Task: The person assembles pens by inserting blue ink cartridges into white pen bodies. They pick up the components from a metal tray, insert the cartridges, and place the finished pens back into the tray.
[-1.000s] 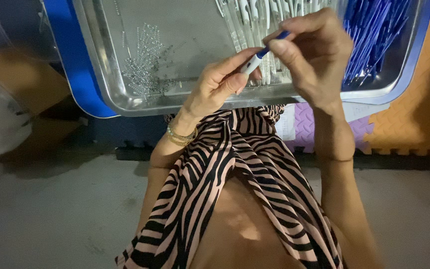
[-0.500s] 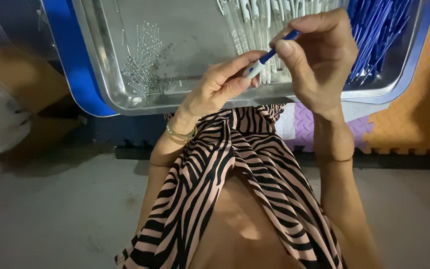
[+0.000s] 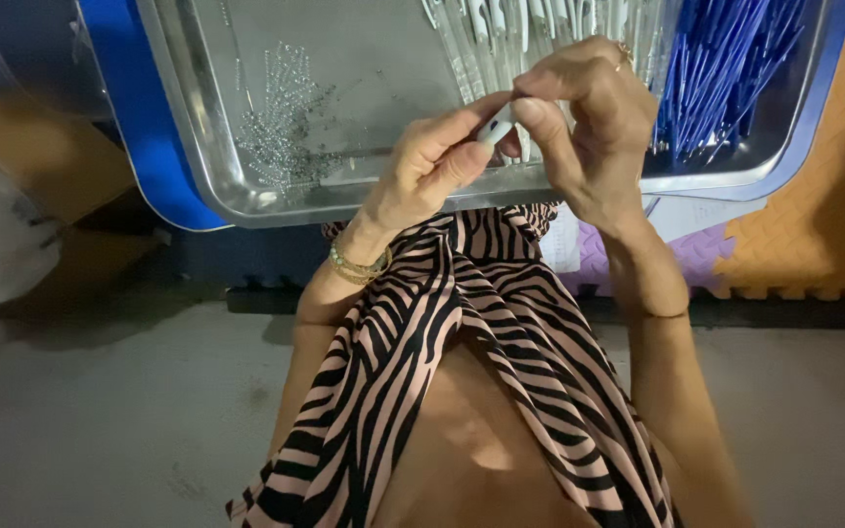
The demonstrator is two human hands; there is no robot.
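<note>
Pinching one small white pen part (image 3: pixel 494 127), left hand (image 3: pixel 432 161), right hand (image 3: pixel 589 122), above steel tray (image 3: pixel 198 127)

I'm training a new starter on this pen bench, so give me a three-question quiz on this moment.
1. True or false: both hands meet on one small pen part.
2. What lies in the tray's right end? A) blue refills B) screws C) tape
3. Fill in: the small metal springs lie in the tray's ____ part.

Key:
1. True: the left hand and right hand pinch the pen part.
2. A: blue refills in the metal tray.
3. Left: the springs.
</note>
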